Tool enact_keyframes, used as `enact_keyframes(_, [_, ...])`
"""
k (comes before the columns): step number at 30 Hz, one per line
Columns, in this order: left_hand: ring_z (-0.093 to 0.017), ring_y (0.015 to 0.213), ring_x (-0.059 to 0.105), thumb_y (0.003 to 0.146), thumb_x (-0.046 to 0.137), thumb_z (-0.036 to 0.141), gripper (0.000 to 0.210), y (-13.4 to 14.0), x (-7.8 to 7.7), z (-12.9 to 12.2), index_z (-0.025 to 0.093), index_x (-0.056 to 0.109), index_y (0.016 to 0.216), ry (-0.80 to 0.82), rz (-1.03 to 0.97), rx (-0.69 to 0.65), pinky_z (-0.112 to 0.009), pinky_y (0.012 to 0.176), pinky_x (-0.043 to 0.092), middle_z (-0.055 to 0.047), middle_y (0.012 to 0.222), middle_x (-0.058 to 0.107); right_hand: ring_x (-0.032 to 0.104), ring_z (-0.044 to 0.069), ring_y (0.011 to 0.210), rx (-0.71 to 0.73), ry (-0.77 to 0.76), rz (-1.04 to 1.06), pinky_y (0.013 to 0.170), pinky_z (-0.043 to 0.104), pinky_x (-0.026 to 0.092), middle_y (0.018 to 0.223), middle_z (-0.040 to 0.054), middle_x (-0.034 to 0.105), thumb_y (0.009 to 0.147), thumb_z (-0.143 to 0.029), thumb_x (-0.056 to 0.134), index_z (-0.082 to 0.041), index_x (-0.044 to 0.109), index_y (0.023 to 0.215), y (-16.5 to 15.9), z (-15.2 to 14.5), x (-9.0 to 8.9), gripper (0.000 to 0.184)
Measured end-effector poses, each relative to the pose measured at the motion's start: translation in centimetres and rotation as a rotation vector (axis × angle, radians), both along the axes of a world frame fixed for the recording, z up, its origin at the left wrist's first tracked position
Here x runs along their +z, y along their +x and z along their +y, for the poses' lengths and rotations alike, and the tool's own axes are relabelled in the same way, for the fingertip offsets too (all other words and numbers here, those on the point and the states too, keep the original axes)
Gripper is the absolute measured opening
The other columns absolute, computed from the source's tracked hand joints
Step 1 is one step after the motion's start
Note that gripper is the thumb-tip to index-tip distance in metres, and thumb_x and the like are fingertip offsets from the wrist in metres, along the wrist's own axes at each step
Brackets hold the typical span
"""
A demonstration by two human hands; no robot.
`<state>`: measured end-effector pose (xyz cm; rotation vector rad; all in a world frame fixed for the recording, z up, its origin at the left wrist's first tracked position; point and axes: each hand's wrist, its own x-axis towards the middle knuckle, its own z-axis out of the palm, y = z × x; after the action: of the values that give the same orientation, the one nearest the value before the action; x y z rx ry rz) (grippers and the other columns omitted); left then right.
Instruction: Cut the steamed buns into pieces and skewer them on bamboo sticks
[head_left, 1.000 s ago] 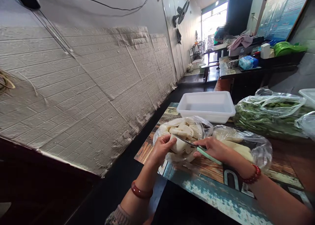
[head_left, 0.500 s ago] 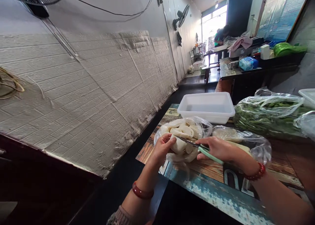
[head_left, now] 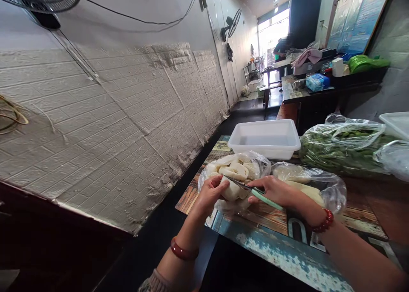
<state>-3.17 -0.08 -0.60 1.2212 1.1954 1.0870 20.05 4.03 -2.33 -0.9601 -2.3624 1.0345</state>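
My left hand (head_left: pixel 211 194) pinches the edge of a soft, pale white round piece (head_left: pixel 231 190) over an opened clear plastic bag (head_left: pixel 206 173). More flat white rounds (head_left: pixel 236 171) of the same sort fill that bag; what food they are I cannot make out. Scissors (head_left: pixel 266 199) with mint-green handles are in my right hand (head_left: pixel 275 190). Their dark blades lie across the top of the held piece and point towards my left fingertips. Part of the blades and the piece's far side are hidden.
Behind the bag stands a white plastic tub (head_left: pixel 263 149). A second clear bag (head_left: pixel 332 190) with pale contents lies by my right wrist, and a large bag of green vegetables (head_left: pixel 345 147) sits at the back right. Farther off, a person (head_left: pixel 283 49) stands at another table.
The view has shifted slightly. My right hand and the scissors have come a little closer to my left hand, which keeps its hold on the white piece.
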Motion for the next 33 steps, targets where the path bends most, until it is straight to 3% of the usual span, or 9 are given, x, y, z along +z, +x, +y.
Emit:
enact_keyframes(6, [-0.016,0.065,0.062,0.068,0.082,0.054,0.049,-0.5,-0.3,0.0,0.012,0.075,0.094,0.003,-0.02,-0.019,-0.024,0.057,0.051,-0.008,0.081,0.071,0.055,0.017,0.062,-0.024,0.051,0.057,0.057,0.028,0.041,0.065,0.0017,0.063,0.086,-0.061,0.057,-0.016,0.071,0.073,-0.4,0.6,-0.7,0.049])
enact_keyframes(13, [-0.019,0.074,0.067,0.072,0.081,0.048,0.048,-2.0,-1.1,0.1,0.014,0.071,0.105,-0.027,-0.228,0.109,-0.027,0.063,0.055,-0.011,0.094,0.074,0.055,0.015,0.047,-0.122,-0.364,0.173,0.044,0.024,0.04,0.051,-0.0037,0.052,0.075,-0.071,0.064,-0.021,0.051,0.063,0.4,0.9,-0.3,0.053])
enact_keyframes(19, [-0.02,0.078,0.067,0.073,0.08,0.045,0.047,-2.1,-0.9,0.1,0.017,0.067,0.109,-0.052,-0.325,0.139,-0.03,0.066,0.057,-0.009,0.099,0.073,0.053,0.014,0.047,-0.164,-0.376,0.178,0.046,0.026,0.041,0.051,-0.0042,0.051,0.073,-0.071,0.065,-0.023,0.049,0.061,2.3,1.6,-0.2,0.052])
enact_keyframes(22, [-0.019,0.078,0.066,0.074,0.08,0.043,0.045,-1.9,-0.7,0.0,0.018,0.067,0.109,-0.049,-0.354,0.127,-0.027,0.062,0.054,-0.008,0.102,0.072,0.053,0.015,0.046,-0.19,-0.336,0.135,0.045,0.026,0.039,0.05,-0.0036,0.051,0.075,-0.072,0.062,-0.023,0.047,0.059,2.6,2.1,-0.9,0.053])
enact_keyframes(25, [-0.019,0.079,0.065,0.074,0.08,0.042,0.042,-1.7,-0.7,0.0,0.018,0.069,0.107,-0.04,-0.375,0.116,-0.025,0.059,0.052,-0.008,0.103,0.072,0.055,0.016,0.046,-0.209,-0.237,0.072,0.045,0.027,0.038,0.051,-0.0014,0.056,0.079,-0.07,0.058,-0.023,0.055,0.064,2.7,2.2,-0.9,0.05])
enact_keyframes(29, [-0.02,0.08,0.065,0.072,0.082,0.042,0.041,-1.4,-0.9,0.0,0.019,0.071,0.103,-0.04,-0.41,0.091,-0.024,0.059,0.05,-0.006,0.1,0.073,0.06,0.019,0.055,-0.252,0.02,0.004,0.051,0.027,0.039,0.062,0.0022,0.065,0.084,-0.062,0.058,-0.019,0.073,0.086,2.7,1.7,0.3,0.045])
enact_keyframes(33, [-0.022,0.089,0.067,0.066,0.087,0.039,0.045,-1.0,-1.1,-0.3,0.017,0.071,0.103,-0.005,-0.404,0.049,-0.026,0.069,0.053,-0.009,0.106,0.074,0.063,0.02,0.063,-0.168,0.115,-0.024,0.058,0.028,0.041,0.072,0.0029,0.072,0.085,-0.058,0.06,-0.019,0.076,0.106,2.5,0.9,1.4,0.047])
